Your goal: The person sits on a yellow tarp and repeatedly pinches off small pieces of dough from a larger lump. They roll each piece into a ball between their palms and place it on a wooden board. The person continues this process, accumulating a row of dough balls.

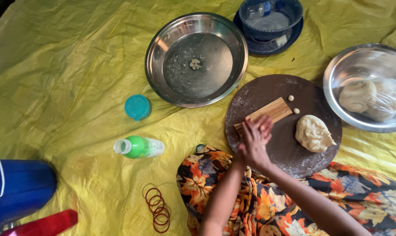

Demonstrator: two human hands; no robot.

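Pressing both hands point(254, 140) on ridged wooden board point(268, 113), dough lump point(314, 133) beside.

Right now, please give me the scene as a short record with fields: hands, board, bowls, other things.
hands: both hands pressed together over a ribbed wooden strip
board: round dark board, floury; dough lump on its right part; two small dough balls near the strip
bowls: steel pan with a crumb of dough; steel bowl holding wrapped dough
other things: green bottle, teal lid, red bangles, yellow sheet
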